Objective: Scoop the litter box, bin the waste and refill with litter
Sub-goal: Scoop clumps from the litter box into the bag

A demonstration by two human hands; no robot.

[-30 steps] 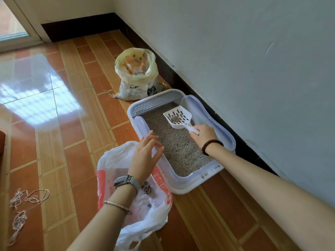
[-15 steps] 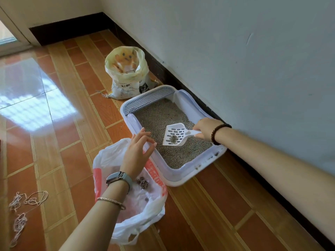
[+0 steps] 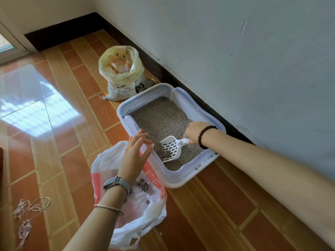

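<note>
Scoop (image 3: 170, 148) swung bagward — gripped in right hand (image 3: 193, 132) | left hand (image 3: 135, 154) beside

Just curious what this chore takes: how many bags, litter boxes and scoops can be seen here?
Bags: 2, the litter bag and the white plastic waste bag
Litter box: 1
Scoop: 1
Total: 4
</note>
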